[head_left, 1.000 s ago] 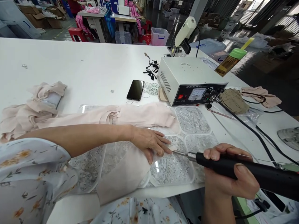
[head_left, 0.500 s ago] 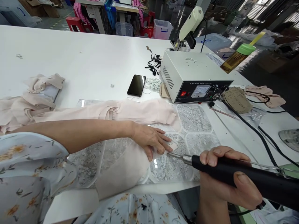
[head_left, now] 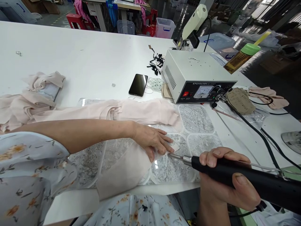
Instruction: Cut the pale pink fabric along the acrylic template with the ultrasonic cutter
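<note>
My left hand (head_left: pixel 154 139) lies over a pale pink cloth piece (head_left: pixel 124 171), fingers spread and pressing it down on a clear, grey-speckled mat (head_left: pixel 174 172). In my right hand (head_left: pixel 229 180) is a black ultrasonic cutter (head_left: pixel 211 168), with fingers and thumb wrapped round its thick handle. Its metal tip points left and reaches the edge of the cloth just by my left fingertips. Whether the tip touches the cloth, I cannot tell. Beyond my left forearm stretches a layered strip of pale pink fabric (head_left: pixel 145 111).
Behind the mat are a black phone (head_left: pixel 138 84), a coil of white cord (head_left: pixel 155 84) and a control box (head_left: pixel 199 72), its cable (head_left: pixel 254 130) running along the right. A bottle with a green lid (head_left: pixel 243 58) stands beyond the box. Bunched fabric (head_left: pixel 30 100) lies left.
The cutter and my right hand have shifted very slightly left, so the tip is a little nearer my left fingers. My left hand holds its place on the cloth.
</note>
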Tool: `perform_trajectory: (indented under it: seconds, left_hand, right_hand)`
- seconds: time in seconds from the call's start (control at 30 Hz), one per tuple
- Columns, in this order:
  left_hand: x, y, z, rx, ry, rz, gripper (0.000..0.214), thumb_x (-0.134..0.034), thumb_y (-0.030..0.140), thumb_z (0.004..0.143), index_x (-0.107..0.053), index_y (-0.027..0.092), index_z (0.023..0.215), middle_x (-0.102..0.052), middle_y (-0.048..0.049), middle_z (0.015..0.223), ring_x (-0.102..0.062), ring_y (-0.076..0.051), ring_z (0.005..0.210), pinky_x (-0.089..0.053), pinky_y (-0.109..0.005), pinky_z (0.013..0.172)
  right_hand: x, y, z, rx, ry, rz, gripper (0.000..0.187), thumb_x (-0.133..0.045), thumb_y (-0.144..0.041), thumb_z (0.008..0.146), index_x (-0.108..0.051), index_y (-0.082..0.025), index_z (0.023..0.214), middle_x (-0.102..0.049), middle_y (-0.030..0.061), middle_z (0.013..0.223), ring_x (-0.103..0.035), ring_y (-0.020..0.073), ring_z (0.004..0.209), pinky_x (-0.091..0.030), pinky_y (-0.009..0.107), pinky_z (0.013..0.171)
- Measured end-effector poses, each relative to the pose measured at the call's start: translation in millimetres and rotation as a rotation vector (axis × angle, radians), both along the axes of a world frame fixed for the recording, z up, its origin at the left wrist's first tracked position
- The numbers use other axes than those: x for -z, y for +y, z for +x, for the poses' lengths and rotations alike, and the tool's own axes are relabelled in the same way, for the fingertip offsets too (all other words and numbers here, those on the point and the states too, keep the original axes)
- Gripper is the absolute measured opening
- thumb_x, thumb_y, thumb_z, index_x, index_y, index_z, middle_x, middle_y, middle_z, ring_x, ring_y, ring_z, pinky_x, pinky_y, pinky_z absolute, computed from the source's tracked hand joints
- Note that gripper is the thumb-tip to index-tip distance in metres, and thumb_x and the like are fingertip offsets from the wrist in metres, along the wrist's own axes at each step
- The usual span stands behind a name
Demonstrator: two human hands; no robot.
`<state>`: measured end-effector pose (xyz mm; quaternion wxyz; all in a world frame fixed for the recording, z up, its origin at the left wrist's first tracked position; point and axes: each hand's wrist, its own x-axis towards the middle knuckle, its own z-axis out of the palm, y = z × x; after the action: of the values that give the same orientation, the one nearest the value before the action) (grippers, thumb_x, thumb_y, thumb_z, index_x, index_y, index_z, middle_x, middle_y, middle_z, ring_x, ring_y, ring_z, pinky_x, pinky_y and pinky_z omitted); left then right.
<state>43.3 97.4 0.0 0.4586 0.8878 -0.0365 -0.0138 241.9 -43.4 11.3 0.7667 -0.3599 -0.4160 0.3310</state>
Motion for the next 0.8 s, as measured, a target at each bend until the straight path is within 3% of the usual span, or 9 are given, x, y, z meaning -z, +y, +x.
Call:
perform_trajectory:
  seconds: [0.23,0.43,0.63,0.8]
  left_hand:
    - [2.1,-0.5,0.3,-0.079,-0.014,-0.125,0.022,-0.085,0.036,0.065,-0.066,0.025,0.063,-0.065,0.0079,0.124,-0.042,-0.022,0.136,-0.017,-0.029,0.119]
    - [4.6,0.2,0.1,-0.03,-0.014,-0.085,0.018,-0.083,0.024,0.069,-0.066,0.024,0.066,-0.06,0.0068,0.131,-0.037,-0.023,0.139,-0.012,-0.033,0.121]
    - [3.2,0.7,0.6,-0.082,-0.015,-0.15,0.022,-0.087,0.031,0.063,-0.066,0.025,0.065,-0.065,0.0085,0.124,-0.043,-0.022,0.136,-0.017,-0.031,0.12]
    - [4.6,1.1,0.3,-0.017,-0.023,-0.063,0.019,-0.084,0.023,0.067,-0.066,0.023,0.066,-0.062,0.0061,0.129,-0.038,-0.024,0.139,-0.015,-0.034,0.12]
  right_hand:
    - [0.0,-0.8,2.3,0.004,-0.026,-0.007,0.023,-0.056,-0.029,0.065,-0.064,-0.018,0.083,-0.057,0.0023,0.073,-0.049,0.0117,0.047,-0.042,0.03,0.042]
    - [-1.1,-0.8,0.6,0.015,-0.037,-0.03,0.021,-0.058,-0.031,0.064,-0.064,-0.019,0.081,-0.056,0.002,0.072,-0.048,0.0117,0.044,-0.039,0.031,0.041]
    - [-1.6,1.1,-0.7,0.042,-0.06,-0.042,0.021,-0.057,-0.031,0.062,-0.064,-0.021,0.079,-0.054,0.0018,0.069,-0.046,0.0125,0.042,-0.037,0.033,0.039]
    - [-1.6,1.0,-1.3,0.004,-0.063,-0.018,0.02,-0.057,-0.029,0.064,-0.064,-0.019,0.081,-0.055,0.0025,0.071,-0.047,0.0126,0.044,-0.038,0.033,0.039]
